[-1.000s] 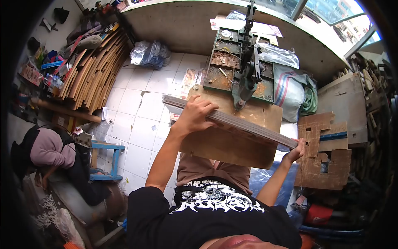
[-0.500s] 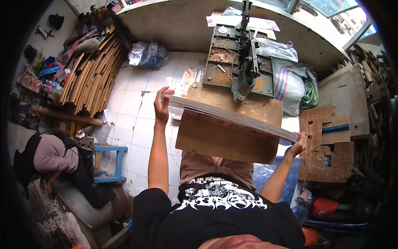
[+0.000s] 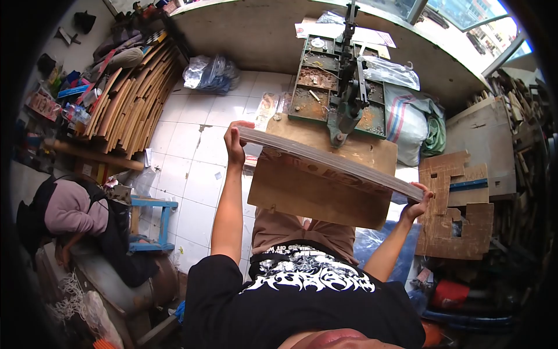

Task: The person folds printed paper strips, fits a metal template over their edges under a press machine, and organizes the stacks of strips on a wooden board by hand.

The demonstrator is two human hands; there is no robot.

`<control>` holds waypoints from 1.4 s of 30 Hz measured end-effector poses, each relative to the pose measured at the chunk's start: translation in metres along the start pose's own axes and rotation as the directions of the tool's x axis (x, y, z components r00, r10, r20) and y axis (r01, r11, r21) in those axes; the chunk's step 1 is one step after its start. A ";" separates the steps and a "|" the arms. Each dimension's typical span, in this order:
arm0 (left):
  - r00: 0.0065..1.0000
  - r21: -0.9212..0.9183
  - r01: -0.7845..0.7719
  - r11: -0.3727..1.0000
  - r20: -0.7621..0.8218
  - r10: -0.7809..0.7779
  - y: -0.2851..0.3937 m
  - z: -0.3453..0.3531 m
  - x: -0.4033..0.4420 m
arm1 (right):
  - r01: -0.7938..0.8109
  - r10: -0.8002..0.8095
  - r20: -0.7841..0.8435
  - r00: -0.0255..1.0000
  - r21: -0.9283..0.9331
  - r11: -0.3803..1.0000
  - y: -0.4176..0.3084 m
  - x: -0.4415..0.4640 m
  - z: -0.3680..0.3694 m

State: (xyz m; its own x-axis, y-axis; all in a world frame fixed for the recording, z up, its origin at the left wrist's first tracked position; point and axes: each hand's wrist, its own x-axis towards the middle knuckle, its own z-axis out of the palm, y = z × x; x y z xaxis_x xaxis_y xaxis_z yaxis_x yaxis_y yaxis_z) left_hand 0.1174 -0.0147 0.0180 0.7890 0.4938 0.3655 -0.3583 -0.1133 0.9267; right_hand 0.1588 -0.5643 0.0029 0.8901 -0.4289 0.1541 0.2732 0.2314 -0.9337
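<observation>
A stack of flat printed sheets (image 3: 331, 164) is seen almost edge-on, slanting down to the right above a brown board (image 3: 314, 198). My left hand (image 3: 235, 141) grips its left end, fingers round the edge. At the right end, my right hand (image 3: 417, 203) is closed round the corner. Printed figures show on the lower face of the stack. Just beyond the board stands a dark green hand press (image 3: 349, 110), its base at the board's far edge.
Compartment trays (image 3: 314, 78) flank the press. A co-worker (image 3: 75, 215) bends over at the left near a blue stool frame (image 3: 165, 224). Wooden boards (image 3: 131, 104) lean at the back left. A cut-out brown board (image 3: 456, 215) and a striped sack (image 3: 404, 125) are at the right.
My left hand has moved from the top of the stack to its left end. The stack has shifted slightly, and more print shows on its lower face. My right hand stays at the right end.
</observation>
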 end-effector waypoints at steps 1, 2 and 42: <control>1.000 -0.003 -0.026 1.000 0.000 0.026 0.000 0.000 0.001 | 0.001 -0.001 0.000 1.000 0.002 1.000 -0.001 0.001 0.003; 1.000 -0.003 -0.028 1.000 0.001 0.028 -0.001 0.001 0.001 | -0.014 0.014 -0.041 0.999 -0.005 1.000 -0.002 0.002 0.005; 0.779 0.830 0.503 0.243 -0.313 -0.544 -0.022 0.025 0.031 | -0.434 0.315 -0.389 0.866 -0.897 0.084 0.037 0.083 0.075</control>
State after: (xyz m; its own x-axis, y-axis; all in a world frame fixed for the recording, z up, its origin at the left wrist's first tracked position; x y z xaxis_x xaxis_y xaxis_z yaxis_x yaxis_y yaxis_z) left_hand 0.1620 -0.0180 0.0116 0.6533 0.7157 -0.2467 0.7236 -0.4945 0.4816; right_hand 0.2699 -0.5259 0.0057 0.7144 -0.6386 -0.2862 -0.6907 -0.5779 -0.4347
